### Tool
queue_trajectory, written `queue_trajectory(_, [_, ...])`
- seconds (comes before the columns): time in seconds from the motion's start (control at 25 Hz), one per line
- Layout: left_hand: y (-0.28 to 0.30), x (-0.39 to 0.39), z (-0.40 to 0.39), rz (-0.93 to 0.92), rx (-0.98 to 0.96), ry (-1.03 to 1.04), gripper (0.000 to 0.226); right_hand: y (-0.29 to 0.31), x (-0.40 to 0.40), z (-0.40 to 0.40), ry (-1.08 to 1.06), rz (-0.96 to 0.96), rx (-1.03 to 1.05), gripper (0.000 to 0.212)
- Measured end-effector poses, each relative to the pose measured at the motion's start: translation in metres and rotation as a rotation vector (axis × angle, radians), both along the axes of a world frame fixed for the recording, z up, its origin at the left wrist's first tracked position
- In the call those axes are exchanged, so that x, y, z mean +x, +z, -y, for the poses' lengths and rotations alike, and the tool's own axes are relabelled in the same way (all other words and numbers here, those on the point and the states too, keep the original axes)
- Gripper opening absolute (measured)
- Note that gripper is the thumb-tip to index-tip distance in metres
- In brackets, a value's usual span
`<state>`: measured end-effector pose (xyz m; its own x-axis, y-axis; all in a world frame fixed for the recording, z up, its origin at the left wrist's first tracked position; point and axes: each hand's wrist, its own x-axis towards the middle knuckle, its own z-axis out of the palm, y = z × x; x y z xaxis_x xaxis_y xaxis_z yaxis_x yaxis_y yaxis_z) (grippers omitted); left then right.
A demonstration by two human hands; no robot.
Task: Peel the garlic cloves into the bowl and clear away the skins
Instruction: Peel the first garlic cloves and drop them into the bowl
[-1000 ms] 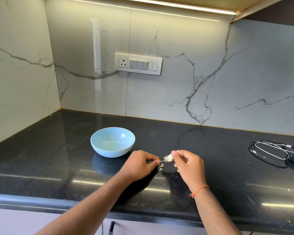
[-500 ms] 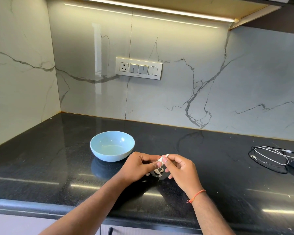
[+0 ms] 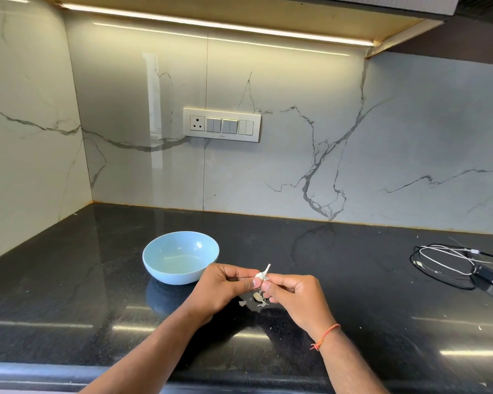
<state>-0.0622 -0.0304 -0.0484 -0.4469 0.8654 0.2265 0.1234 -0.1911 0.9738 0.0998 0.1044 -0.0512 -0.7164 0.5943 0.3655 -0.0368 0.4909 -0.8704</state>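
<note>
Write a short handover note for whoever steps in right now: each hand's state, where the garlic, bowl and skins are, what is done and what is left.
Left hand: pinches the garlic at the fingertips.
Right hand: pinches the same garlic from the other side.
Garlic: held between both hands above the counter, to the right of the bowl; a thin stalk sticks up from it.
Bowl: on the counter, no cloves visible inside.
Skins: a few flakes on the counter under the hands.
Done: some skin is off.
Left: finish peeling, drop cloves into the bowl, clear the skins.
</note>
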Motion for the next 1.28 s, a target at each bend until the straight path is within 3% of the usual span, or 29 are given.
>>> queue_trajectory(0.2, [-0.001, -0.001, -0.002, 0.022, 0.01, 0.022, 0.021, -0.002, -0.009, 0.004, -0.047, -0.022, 0.151, 0.042])
queue_trajectory(0.4, [0.0, 0.0, -0.001, 0.01, 0.013, 0.051, 0.021, -0.001, -0.013, 0.003, -0.061, -0.054, 0.121, 0.048])
queue_trajectory(0.56, [0.001, 0.002, -0.003, 0.054, 0.019, 0.122, 0.016, -0.002, -0.01, 0.003, -0.18, -0.052, 0.113, 0.035])
queue_trajectory(0.64, [0.001, 0.002, -0.002, 0.053, 0.029, 0.144, 0.016, -0.004, -0.003, -0.002, -0.258, -0.047, 0.243, 0.022])
queue_trajectory(0.8, [0.004, 0.003, -0.001, 0.025, 0.027, 0.136, 0.014, -0.01, 0.001, 0.0, -0.226, 0.165, 0.453, 0.01])
queue_trajectory(1.12, [0.002, 0.002, -0.003, -0.01, 0.027, 0.124, 0.015, -0.008, -0.003, -0.001, -0.238, 0.011, 0.356, 0.015])
queue_trajectory(1.28, [0.002, 0.003, -0.003, -0.002, 0.022, 0.091, 0.026, -0.006, -0.004, 0.0, -0.21, -0.042, 0.274, 0.016])
